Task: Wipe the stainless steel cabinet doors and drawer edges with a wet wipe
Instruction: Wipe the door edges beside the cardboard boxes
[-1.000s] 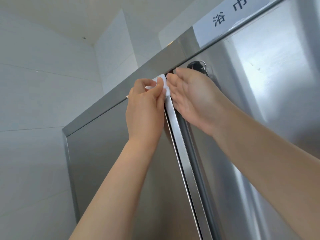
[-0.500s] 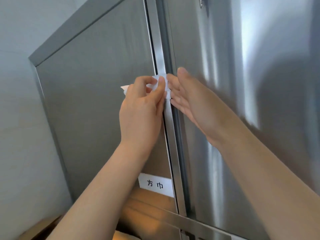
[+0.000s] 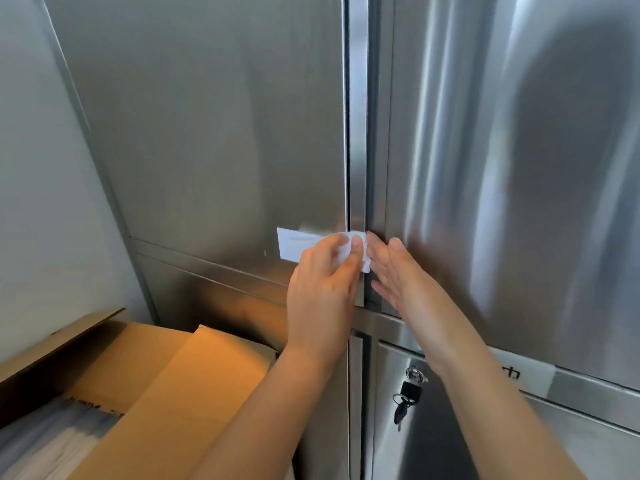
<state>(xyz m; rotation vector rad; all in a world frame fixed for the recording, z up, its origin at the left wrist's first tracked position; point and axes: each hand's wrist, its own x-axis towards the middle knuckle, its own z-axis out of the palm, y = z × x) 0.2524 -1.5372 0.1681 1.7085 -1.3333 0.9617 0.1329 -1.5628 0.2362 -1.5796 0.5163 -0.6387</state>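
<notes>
A tall stainless steel cabinet fills the view, with a left door point(image 3: 207, 133) and a right door point(image 3: 502, 168) split by a vertical edge strip point(image 3: 357, 116). My left hand point(image 3: 322, 289) pinches a white wet wipe point(image 3: 360, 252) against that strip, near the bottom of the doors. Beside it, my right hand point(image 3: 401, 278) lies with straight fingers against the right door's edge, its fingertips touching the wipe. A white label point(image 3: 292, 245) on the left door sits just behind my left hand.
Below the doors a lower compartment carries a lock with keys point(image 3: 407, 393) hanging from it. An open cardboard box point(image 3: 166, 382) holding white material stands at the lower left against the cabinet. A pale wall point(image 3: 34, 202) borders the cabinet on the left.
Both hands slid down the centre strip with the wipe, from the top of the doors to near their bottom. The view tilted down, revealing the box and the lock.
</notes>
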